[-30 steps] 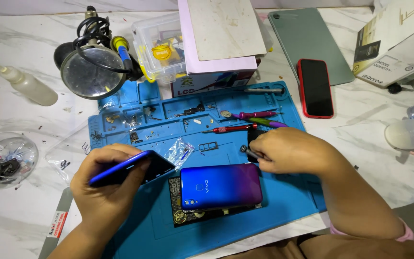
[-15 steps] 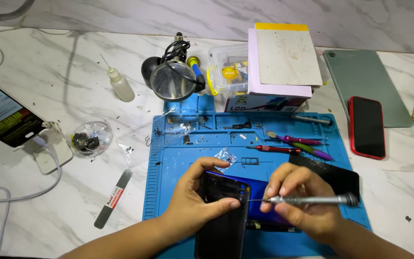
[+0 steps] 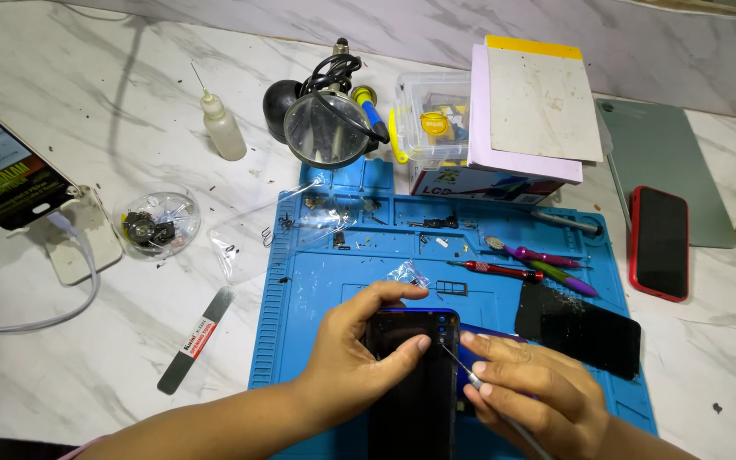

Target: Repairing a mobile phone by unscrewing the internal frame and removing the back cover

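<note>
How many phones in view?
4: dark phone held by the left hand on the blue mat; black one on the mat's right; red-cased phone beyond the mat; lit phone far left.

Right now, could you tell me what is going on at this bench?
A person is working on a dark phone over a blue work mat. The left hand grips the phone by its upper end, while the right hand holds a thin metal tool with its tip at the phone's right edge. A separate black panel lies on the mat to the right, with small screwdrivers above it. A red-cased phone rests on the marble table.
</note>
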